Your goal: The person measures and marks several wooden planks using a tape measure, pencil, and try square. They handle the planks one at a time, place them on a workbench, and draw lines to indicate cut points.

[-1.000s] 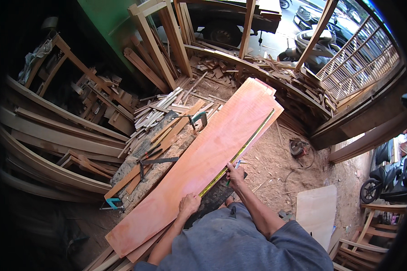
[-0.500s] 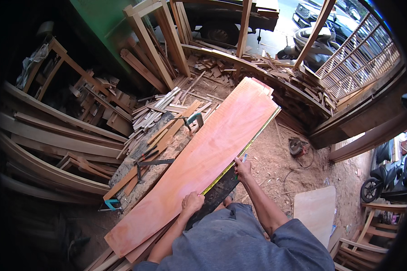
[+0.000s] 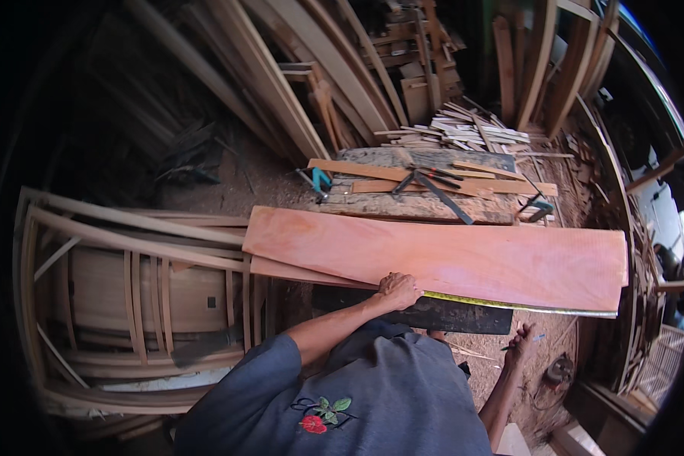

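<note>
Landmark: the long reddish plank (image 3: 448, 258) is lying flat across the middle of the view, resting on a rough workbench surface (image 3: 425, 205) and on a second, thinner board (image 3: 296, 272) that is showing under its near left edge.
Left hand: the left hand (image 3: 397, 289) is pressing down on the plank's near edge, about midway along it; its grip is closed down, fingers curled over the edge and onto the end of a yellow straightedge (image 3: 509, 305).
Straightedge: it is running along the plank's near edge, from the left hand out to the plank's right end.
Right hand: the right hand (image 3: 521, 342) is hanging below the plank's near edge, well clear of the wood; its grip is narrow, holding a thin pencil (image 3: 526, 340) that is pointing to the right.
Dark panel: a black board (image 3: 433, 313) is lying just under the plank's near edge, between the two hands.
Beyond the plank: loose slats, a dark metal square (image 3: 433, 188) and a teal clamp (image 3: 321, 180) are sitting on the surface on the far side.
Left of the plank: curved wooden frames (image 3: 129, 289) are lying stacked.
Floor: sawdust is covering the ground below the plank's right end.
</note>
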{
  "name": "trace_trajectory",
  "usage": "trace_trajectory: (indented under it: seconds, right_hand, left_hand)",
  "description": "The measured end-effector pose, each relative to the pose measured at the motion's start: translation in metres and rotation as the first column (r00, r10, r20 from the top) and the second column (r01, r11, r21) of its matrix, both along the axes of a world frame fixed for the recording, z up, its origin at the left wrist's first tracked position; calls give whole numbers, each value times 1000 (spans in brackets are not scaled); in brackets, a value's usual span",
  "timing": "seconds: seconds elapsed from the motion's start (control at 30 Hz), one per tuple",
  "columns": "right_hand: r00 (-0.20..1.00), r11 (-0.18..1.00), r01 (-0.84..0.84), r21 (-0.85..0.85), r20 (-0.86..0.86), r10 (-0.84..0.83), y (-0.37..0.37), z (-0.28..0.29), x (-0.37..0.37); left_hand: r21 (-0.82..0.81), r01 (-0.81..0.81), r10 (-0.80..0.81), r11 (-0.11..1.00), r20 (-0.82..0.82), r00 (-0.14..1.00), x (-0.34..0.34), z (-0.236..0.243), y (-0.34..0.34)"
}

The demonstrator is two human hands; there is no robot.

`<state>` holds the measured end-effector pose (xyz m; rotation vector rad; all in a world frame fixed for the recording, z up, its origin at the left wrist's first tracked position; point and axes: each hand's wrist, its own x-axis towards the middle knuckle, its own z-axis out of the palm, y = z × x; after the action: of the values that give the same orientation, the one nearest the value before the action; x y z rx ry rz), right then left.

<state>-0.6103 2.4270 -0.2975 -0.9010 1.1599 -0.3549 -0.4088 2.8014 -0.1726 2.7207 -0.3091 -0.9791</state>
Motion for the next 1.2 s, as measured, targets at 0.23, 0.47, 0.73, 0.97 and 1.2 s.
trace_trajectory:
  seconds: [0.23,0.47,0.73,0.97,1.2]
  right_hand:
    - [981,994,-96,46,-163,102,83,-26,-46]
    - [939,968,-248,32,-237,248,215,-25,-25]
    - [911,931,-362,-56,-232,341,299,16,3]
    - [881,916,-380,-129,-352,316,288,19,-3]
    - [859,907,-399,-137,-403,317,283,16,-7]
  left_hand:
    - [-36,-54,56,998,75,996,20,2,171]
    - [63,-92,85,994,105,991,54,-4,341]
    - [-28,-78,79,997,47,996,76,-8,412]
    - [0,-47,45,999,252,967,103,-8,533]
    - [26,-63,60,998,116,991,144,17,654]
